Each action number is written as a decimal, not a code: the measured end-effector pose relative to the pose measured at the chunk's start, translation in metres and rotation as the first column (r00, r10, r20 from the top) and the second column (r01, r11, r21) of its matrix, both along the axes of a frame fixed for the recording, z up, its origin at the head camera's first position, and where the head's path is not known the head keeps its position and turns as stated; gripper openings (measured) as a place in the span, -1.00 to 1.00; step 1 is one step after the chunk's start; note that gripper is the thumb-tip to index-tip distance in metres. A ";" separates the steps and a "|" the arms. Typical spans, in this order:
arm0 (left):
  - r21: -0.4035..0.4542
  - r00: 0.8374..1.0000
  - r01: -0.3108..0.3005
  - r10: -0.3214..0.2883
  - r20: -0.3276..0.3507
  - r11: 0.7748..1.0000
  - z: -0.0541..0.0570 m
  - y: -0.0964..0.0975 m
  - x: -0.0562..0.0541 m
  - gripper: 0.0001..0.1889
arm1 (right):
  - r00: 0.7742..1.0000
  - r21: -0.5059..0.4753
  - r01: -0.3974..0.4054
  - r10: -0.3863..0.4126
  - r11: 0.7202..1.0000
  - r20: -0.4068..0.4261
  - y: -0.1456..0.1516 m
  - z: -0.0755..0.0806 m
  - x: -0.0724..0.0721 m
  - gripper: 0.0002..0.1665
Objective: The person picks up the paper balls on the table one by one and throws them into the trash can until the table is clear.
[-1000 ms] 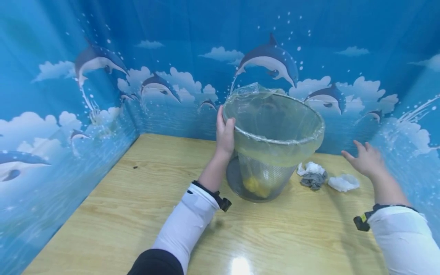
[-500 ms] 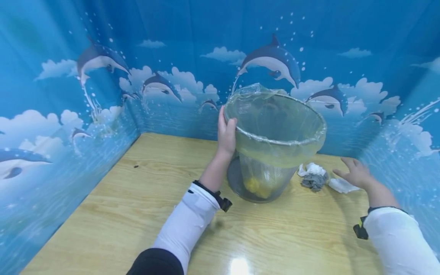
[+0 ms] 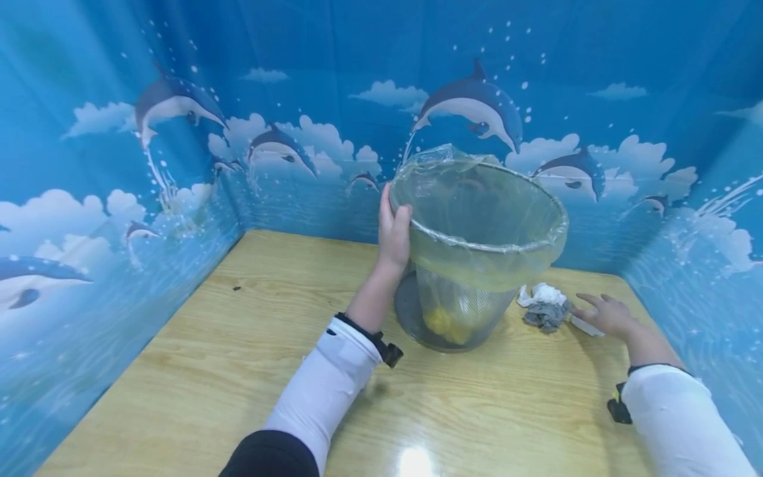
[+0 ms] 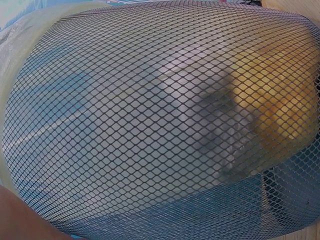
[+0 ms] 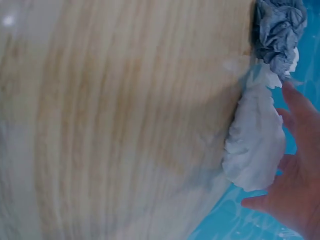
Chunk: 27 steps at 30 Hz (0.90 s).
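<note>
A mesh wastebasket (image 3: 465,311), tilted to the right, wears a translucent yellow bin liner (image 3: 495,265) folded over its rim. My left hand (image 3: 395,232) grips it at the upper left, just under the rim; in the left wrist view, a sliver of that hand shows beside the mesh (image 4: 150,125). Over a crumpled white piece of tissue or plastic (image 5: 255,140), at the right of the table, hovers my right hand (image 5: 295,165). Its fingers and thumb are spread around the white piece, and I cannot tell whether they touch it.
Grey crumpled paper (image 3: 545,316) and a white wad (image 3: 545,293) lie between the basket and my right hand. A yellow crumpled thing (image 3: 447,323) shows low in the basket. Dolphin-print curtains (image 3: 310,73) border the wooden table (image 3: 286,285). A small dark mark (image 3: 236,288) is at left.
My right hand has come down and to the left, onto the white crumpled piece, which it now largely covers in the head view. The left hand and the wastebasket have stayed put.
</note>
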State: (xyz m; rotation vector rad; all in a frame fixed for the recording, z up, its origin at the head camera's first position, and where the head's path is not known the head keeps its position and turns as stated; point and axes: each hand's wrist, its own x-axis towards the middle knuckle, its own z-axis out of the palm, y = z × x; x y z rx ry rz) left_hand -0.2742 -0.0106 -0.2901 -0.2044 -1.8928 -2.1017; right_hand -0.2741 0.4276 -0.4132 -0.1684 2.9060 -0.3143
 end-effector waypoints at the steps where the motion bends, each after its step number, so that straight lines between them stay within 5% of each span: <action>1: -0.001 1.000 -0.002 0.002 -0.001 1.000 0.000 0.000 0.000 -0.27 | 1.000 0.006 -0.005 0.005 1.000 -0.006 0.000 -0.002 0.000 -0.12; 27: -0.010 1.000 -0.001 0.001 0.022 1.000 0.001 0.000 -0.001 -0.28 | 0.999 -0.054 0.020 -0.023 0.998 -0.047 0.011 -0.026 0.003 -0.27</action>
